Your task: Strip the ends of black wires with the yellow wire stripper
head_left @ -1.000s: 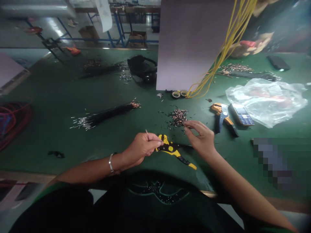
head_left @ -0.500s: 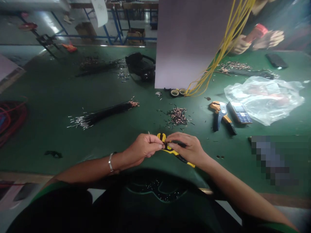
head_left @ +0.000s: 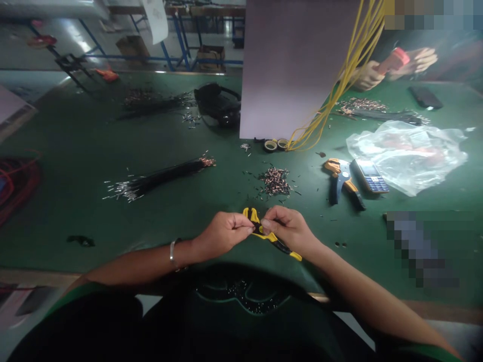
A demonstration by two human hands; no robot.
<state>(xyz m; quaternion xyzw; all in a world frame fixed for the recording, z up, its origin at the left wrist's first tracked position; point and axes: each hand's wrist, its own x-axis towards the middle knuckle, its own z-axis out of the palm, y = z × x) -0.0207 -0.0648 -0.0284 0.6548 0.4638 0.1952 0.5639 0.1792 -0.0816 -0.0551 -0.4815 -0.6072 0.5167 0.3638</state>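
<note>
Head view: a matte-green counter (head_left: 181, 221) spans the frame, a blue-legged table (head_left: 196, 10) behind it, upper left. A flat lilac-grey panel (head_left: 287, 70) occupies upper centre. A long black-wire bundle (head_left: 166, 177) lies left of centre. Lower centre, left hand (head_left: 222, 233) and right hand (head_left: 292, 230), fingertips pressed together, any contents too small to tell, partly cover yellow-and-black pliers (head_left: 279, 246); beyond sits a heap of copper-and-black bits (head_left: 275, 181).

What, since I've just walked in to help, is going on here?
Someone's left hand and right hand, both pinched, are close together over a yellow-and-black plier-like tool; whatever they may hold is too small to tell. Beyond lies a pile of small copper-coloured and black pieces, and left of it a bundle of black wires.
</note>
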